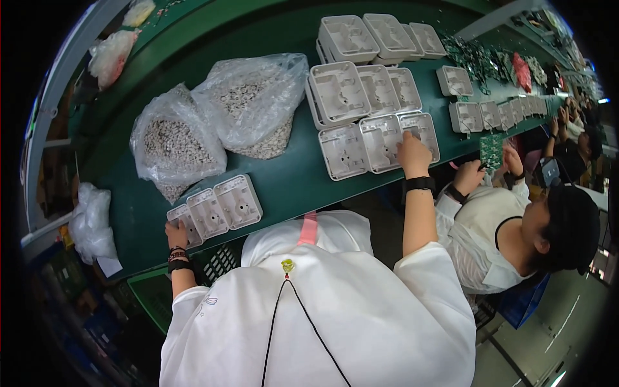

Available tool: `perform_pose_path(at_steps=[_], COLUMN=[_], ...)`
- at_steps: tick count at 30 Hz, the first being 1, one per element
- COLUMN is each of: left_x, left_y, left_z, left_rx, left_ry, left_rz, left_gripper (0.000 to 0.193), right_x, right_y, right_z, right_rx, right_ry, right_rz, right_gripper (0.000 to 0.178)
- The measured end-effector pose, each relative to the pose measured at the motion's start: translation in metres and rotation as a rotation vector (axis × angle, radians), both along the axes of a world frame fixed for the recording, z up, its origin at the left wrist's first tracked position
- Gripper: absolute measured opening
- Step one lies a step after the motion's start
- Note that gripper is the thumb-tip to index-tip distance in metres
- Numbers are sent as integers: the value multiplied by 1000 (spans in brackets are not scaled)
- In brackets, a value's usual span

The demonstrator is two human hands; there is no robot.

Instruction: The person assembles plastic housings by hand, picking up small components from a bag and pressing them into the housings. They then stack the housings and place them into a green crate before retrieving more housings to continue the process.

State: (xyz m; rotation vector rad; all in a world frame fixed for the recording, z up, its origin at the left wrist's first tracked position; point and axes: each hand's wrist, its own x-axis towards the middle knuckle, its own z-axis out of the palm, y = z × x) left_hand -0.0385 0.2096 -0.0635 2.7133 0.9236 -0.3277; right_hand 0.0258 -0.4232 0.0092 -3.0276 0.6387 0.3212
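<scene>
My left hand (176,236) is at the left end of a short row, its fingers closed on the edge of a white plastic housing (192,231). Two more open-topped housings (237,201) continue that row to the right. Out to the right, my right hand (414,156) reaches into the nearest right housing (429,137) of a larger group. Its fingers are bent together inside that housing and hide whatever they pinch. Beside it lie further housings (342,153) with moulded posts and holes; those behind are stacked.
Two clear plastic bags (177,143) (258,103) of small whitish parts stand on the green table (284,184). At right, a co-worker (496,238) holds a green circuit board (491,153). More housings (465,117) and dark wires (474,61) lie beyond. A green crate (151,293) stands below the table edge.
</scene>
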Motion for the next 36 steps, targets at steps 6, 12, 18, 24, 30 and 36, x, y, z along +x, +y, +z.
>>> perform_pose_path(at_steps=[6, 12, 18, 24, 30, 36], left_x=[8, 1, 21, 8, 3, 6], left_y=[7, 5, -25, -46, -57, -71], left_z=[1, 0, 27, 18, 19, 17], left_rx=[-88, -66, -104, -110, -153, -187], left_ry=[37, 86, 213, 169, 93, 44], left_rz=[65, 97, 34, -132, -190, -287], left_gripper=[55, 54, 57, 57, 56, 51], right_x=[2, -14, -29, -34, -29, -23], right_y=[-3, 51, 229, 273, 203, 124], right_z=[-7, 25, 1, -47, -16, 0], right_rx=[-29, -159, 736, 501, 312, -1], right_ry=[36, -384, -125, -31, -175, -177], right_rz=[22, 183, 509, 532, 346, 167], right_gripper=[24, 35, 40, 38, 34, 25])
